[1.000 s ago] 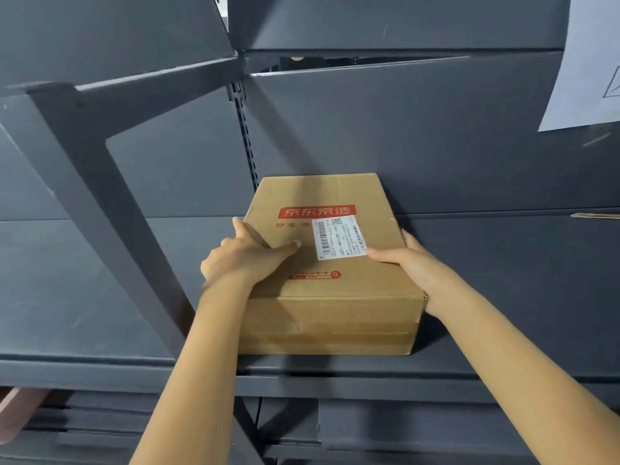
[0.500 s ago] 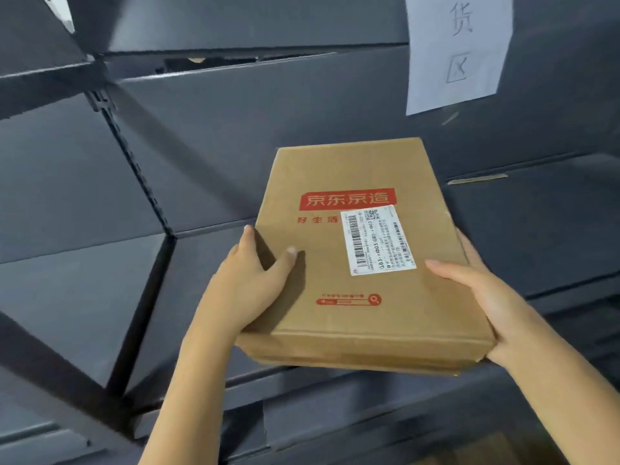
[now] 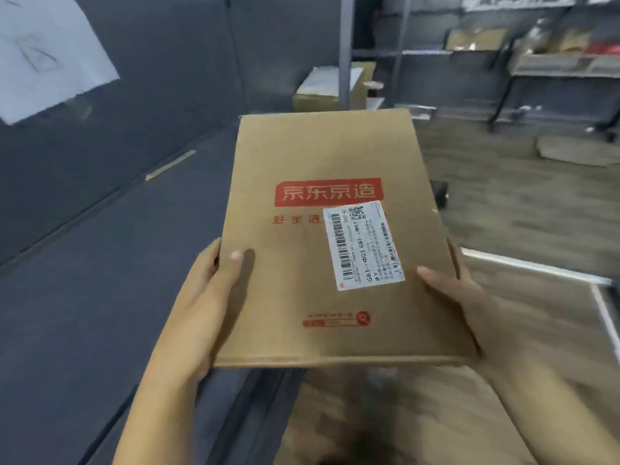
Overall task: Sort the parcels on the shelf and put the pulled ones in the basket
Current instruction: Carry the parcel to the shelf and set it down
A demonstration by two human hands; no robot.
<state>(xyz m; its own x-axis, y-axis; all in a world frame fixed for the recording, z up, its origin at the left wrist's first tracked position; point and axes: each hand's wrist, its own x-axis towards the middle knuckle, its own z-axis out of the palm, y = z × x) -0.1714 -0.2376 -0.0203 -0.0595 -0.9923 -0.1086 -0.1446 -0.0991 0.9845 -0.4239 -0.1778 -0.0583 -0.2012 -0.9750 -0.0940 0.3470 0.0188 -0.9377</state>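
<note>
**Desk:** Where is the parcel sitting right now?

**Me:** It isn't sitting anywhere. The cardboard parcel [image 3: 328, 236] is hanging in the air just off the front edge of the shelf [image 3: 100, 263], label side up. One side is over the shelf board and the other over the wooden floor [image 3: 503, 196].

**Desk:** And the grip?

**Me:** Both are grasping it. The left hand [image 3: 201, 307] is clamping the shelf-side edge with its thumb lying on the top face. The right hand [image 3: 463, 307] is doing the same on the edge away from the shelf. The fingers underneath are hidden from me.

**Desk:** What is worrying you?

**Me:** Both hands are holding near the end closest to me, so the far end is sticking out unsupported. If either thumb is slipping on that smooth cardboard, I'm expecting the far end to dip and the box to slide out. The background is also smearing, so I'm judging clearances badly. A white-edged frame [image 3: 600, 297] is showing beyond the parcel, on the side away from the shelf. I cannot tell what it is, and a corner could be clipping it.
</note>
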